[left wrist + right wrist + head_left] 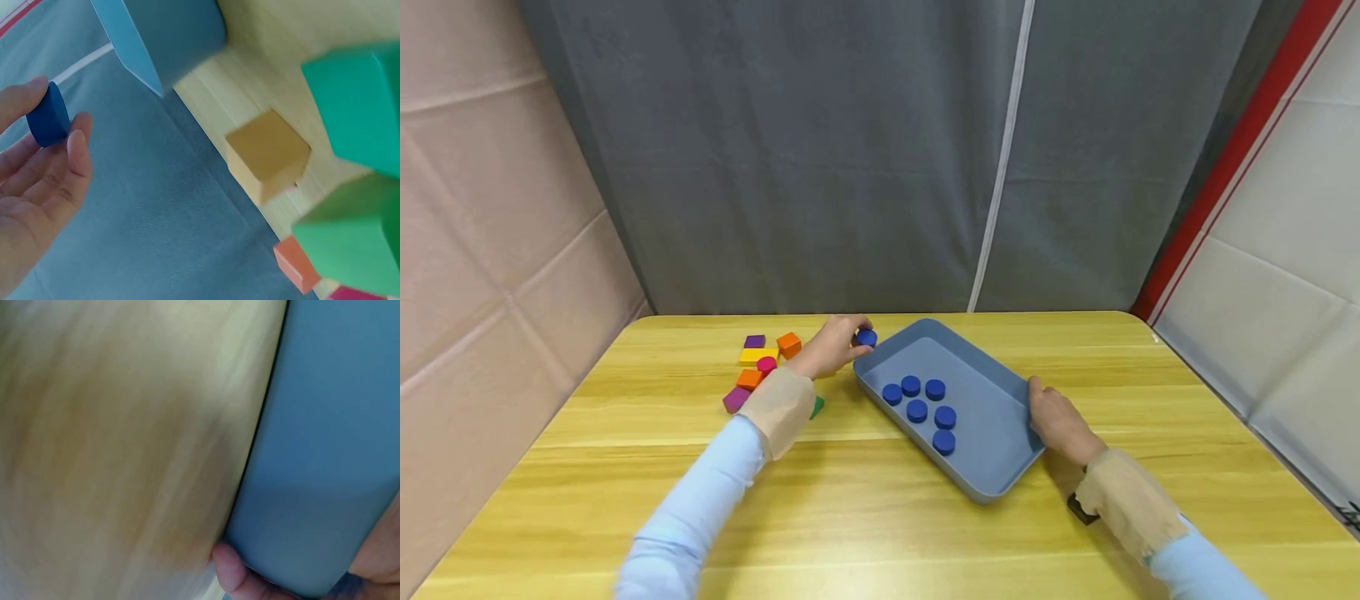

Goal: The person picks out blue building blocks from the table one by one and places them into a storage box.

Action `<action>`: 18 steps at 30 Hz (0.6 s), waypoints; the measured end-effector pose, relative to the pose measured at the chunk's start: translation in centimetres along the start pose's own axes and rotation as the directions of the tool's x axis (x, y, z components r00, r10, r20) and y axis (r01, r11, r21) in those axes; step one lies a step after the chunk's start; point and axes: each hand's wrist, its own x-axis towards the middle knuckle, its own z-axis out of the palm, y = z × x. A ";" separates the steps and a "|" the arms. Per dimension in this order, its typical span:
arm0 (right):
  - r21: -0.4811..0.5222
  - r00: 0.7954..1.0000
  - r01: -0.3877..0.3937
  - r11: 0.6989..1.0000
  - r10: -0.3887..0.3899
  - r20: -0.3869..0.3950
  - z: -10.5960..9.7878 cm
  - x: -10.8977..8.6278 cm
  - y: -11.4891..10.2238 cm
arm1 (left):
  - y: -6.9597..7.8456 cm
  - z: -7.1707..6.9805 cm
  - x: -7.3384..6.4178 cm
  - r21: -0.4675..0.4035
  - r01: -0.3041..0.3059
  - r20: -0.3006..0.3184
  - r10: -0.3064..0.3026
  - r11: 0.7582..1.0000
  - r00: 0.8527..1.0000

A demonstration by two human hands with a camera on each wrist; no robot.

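Between thumb and fingers my left hand (833, 343) pinches a blue disc (867, 337), held just off the far left corner of a grey-blue tray (977, 350). The left wrist view shows that disc (49, 115) upright on its edge in the grip. My right hand (1062, 421) grips the tray's right end wall, its thumb at the rim; in the right wrist view a fingertip (230, 565) curls at the tray's underside edge. Several blue discs (917, 410) lie flat inside the tray, mostly toward its left side.
Left of the tray lie loose blocks: a yellow block (758, 357), orange blocks (789, 345), purple ones (737, 399), a red piece (767, 365) and a green block (817, 406) partly behind the left wrist. A grey curtain (790, 167) hangs behind the wooden table (850, 533).
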 end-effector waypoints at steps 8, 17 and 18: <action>0.006 1.000 -0.013 1.000 0.013 0.014 0.0 0.0 0.0 | 1.3 1.2 0.6 -0.006 -0.049 -0.014 0.048 0.999 0.999; 0.001 1.000 0.000 1.000 0.000 0.004 0.0 -0.1 0.1 | 2.2 2.7 1.3 -0.059 -0.102 -0.028 0.101 0.993 0.994; 0.001 1.000 -0.001 1.000 0.001 0.003 0.0 -0.1 0.1 | 2.3 2.8 1.4 -0.066 -0.108 -0.027 0.107 0.992 0.994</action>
